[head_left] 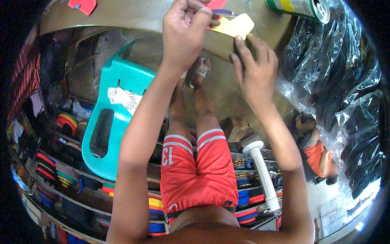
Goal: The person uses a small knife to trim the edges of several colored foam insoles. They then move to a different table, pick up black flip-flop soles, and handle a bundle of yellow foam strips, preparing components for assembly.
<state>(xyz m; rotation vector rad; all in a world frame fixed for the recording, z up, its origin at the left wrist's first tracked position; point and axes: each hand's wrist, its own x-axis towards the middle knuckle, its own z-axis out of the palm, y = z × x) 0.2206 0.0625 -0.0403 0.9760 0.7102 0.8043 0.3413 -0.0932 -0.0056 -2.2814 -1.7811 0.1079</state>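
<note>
A flat yellow piece (235, 25) with a red part by its left end lies at the table's near edge. My left hand (187, 30) is closed above that end, its fingers curled; what they grip is partly hidden. Beside its fingertips shows a slim purple object (223, 12), too small to tell its kind. My right hand (258, 65) has its fingers apart, the index fingertip touching the near edge of the yellow piece. A red piece (216, 4) lies just beyond, cut off by the top edge.
On the brown table (134, 16) are a red cutout (83, 5) at far left and a green can (298, 9) at right. Clear plastic over black material (341, 77) hangs rightward. A teal chair (106, 87), a white post (263, 175), shelves of colourful stacks and another person (317, 158) are nearby.
</note>
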